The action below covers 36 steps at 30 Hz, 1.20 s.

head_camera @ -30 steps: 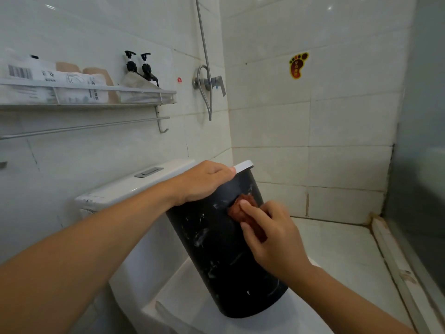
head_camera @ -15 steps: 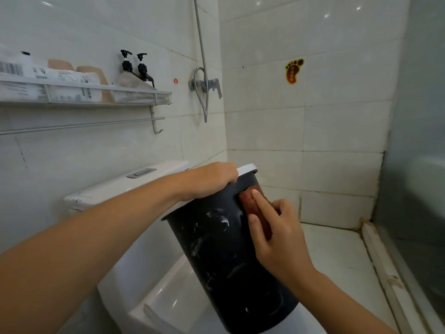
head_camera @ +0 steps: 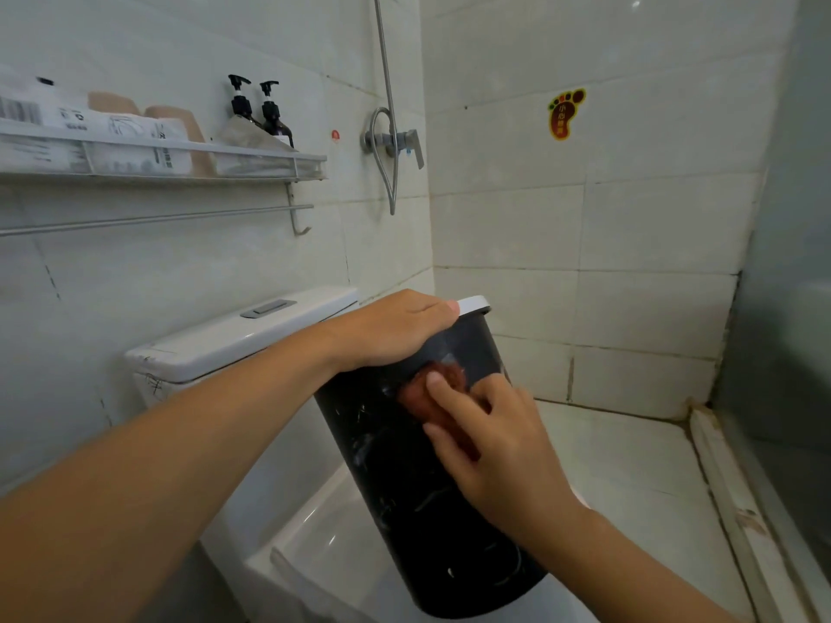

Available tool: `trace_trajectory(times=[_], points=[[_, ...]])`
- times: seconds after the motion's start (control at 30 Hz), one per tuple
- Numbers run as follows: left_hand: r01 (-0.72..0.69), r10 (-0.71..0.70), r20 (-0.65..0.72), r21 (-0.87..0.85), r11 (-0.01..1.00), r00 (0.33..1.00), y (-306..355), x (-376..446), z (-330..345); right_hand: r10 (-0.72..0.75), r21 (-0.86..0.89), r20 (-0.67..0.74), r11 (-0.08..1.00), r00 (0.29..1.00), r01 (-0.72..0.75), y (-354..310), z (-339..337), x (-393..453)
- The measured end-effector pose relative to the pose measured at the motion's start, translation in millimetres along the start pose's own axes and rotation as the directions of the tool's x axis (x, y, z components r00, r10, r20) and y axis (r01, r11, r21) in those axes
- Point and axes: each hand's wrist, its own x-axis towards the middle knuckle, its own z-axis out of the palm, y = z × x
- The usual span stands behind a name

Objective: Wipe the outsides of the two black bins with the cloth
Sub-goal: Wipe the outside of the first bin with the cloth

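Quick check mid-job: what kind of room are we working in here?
A tiled bathroom, almost certainly. A toilet cistern stands behind the black bin, a shower mixer tap hangs on the wall, and pump bottles sit on a wall shelf.

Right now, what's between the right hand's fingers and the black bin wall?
In the head view, the reddish-brown cloth lies there, with the right hand pressing it against the black bin.

Soft, even, greenish light is filling the frame; small glints are showing on the wall tiles (head_camera: 517, 141), whose lines are bowing near the edges, slightly blurred.
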Motion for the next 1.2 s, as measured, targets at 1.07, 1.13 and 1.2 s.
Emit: trace_trajectory(times=[1.07, 1.13, 1.2], points=[[0.083, -0.083, -0.048, -0.007, 0.997, 0.995, -6.8, -6.2, -3.7, 0.268, 0.191, -0.056, 0.948, 0.962, -0.253, 22.6, -5.1, 28.7], [0.076, -0.076, -0.055, -0.002, 0.997, 0.996, -8.0, -6.9, -5.4, 0.059, 0.107, 0.005, 0.992, 0.998, -0.059, 6.2, -1.1, 22.5], [0.085, -0.086, -0.052, -0.01, 0.996, 0.995, -11.0, -8.7, -6.9, -0.023, 0.012, -0.006, 1.0, 1.0, 0.023, 6.6, 3.5, 26.8]])
